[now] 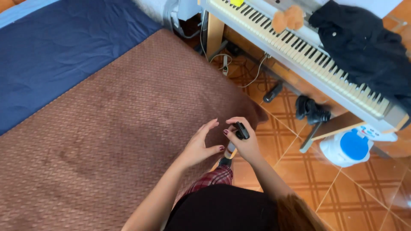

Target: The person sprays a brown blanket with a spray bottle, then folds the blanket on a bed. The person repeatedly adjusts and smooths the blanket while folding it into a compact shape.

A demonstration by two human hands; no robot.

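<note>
R hand [246,143] closed on small spray bottle [238,136], black nozzle up, over edge of brown blanket [107,141]. L hand [199,145] open, empty, just beside. Keep your bottle upright, nozzle aimed away from you; steady w/ L if grip slips.

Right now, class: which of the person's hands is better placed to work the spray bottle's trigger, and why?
Probably the right hand: it already grips the spray bottle at its black head. The left hand is open beside it, holding nothing.
</note>
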